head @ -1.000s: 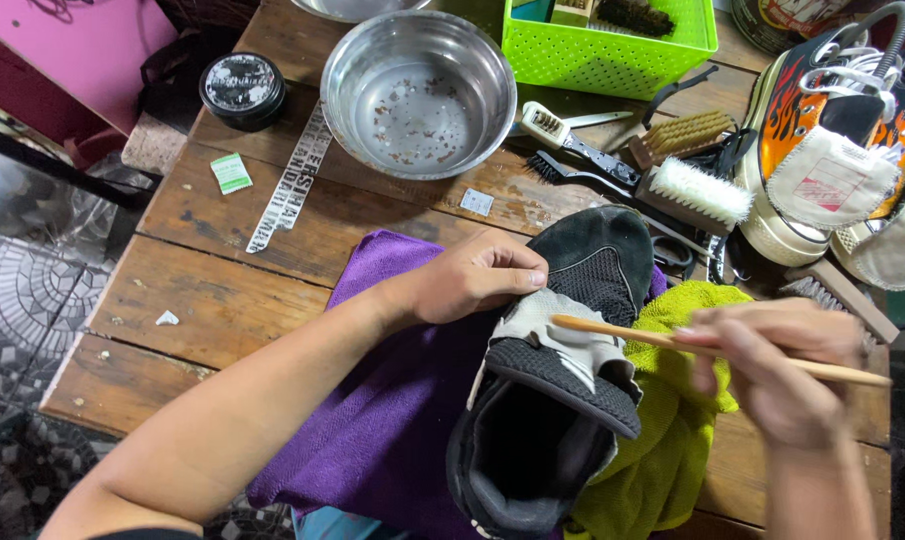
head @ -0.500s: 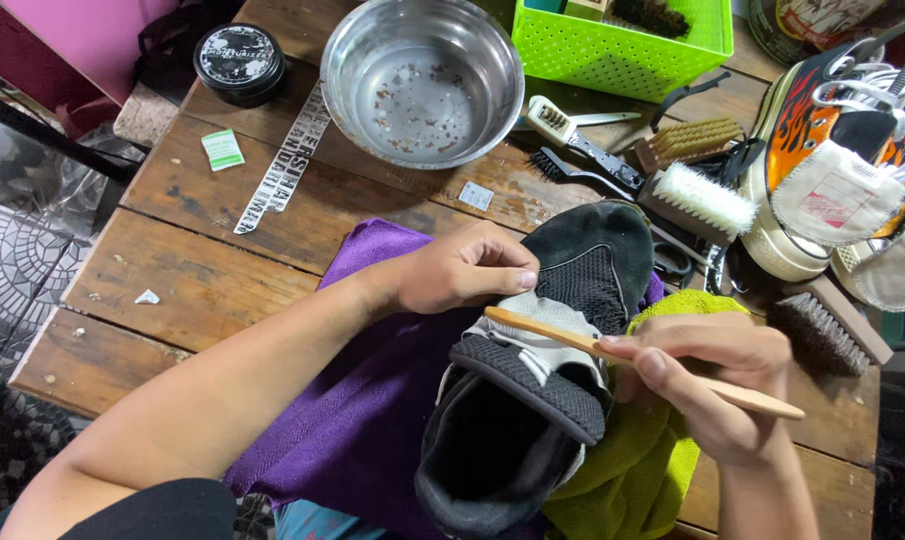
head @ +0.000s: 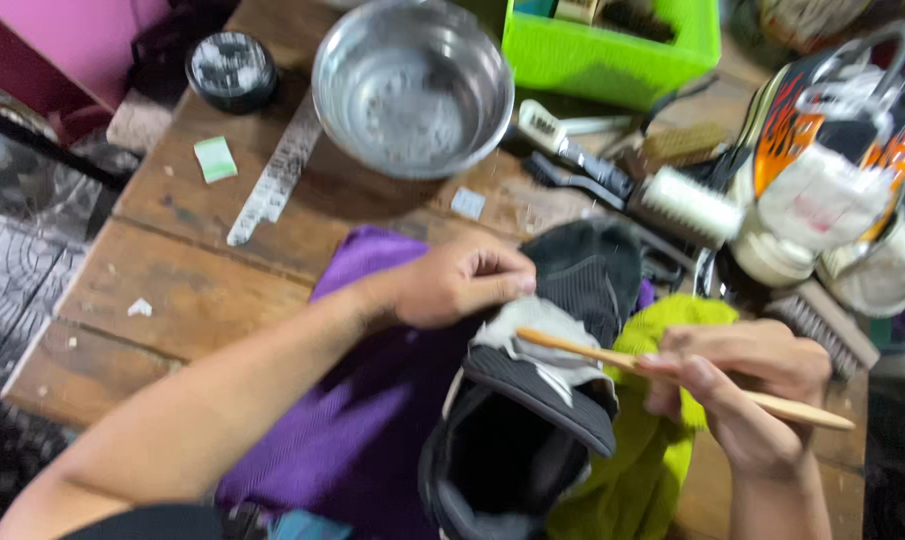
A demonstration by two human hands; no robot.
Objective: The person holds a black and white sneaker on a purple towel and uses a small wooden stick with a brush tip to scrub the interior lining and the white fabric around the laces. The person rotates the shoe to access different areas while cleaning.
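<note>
Head view: low in the centre of the frame, a black shoe [head: 532,430] lies on a purple cloth [head: 372,420], its opening facing the bottom edge. The left hand [head: 462,285], at centre, presses on the shoe's upper with its fingers curled shut against the fabric. The right hand [head: 742,385], at lower right, pinches a thin wooden stick [head: 672,378] between closed fingers; the stick's tip rests on the pale tongue. A yellow-green cloth [head: 652,450] sits under the right side of the shoe. At the top of the frame stand a steel bowl [head: 412,85] and a green basket [head: 612,50]; white brushes [head: 672,200] lie at upper right.
</note>
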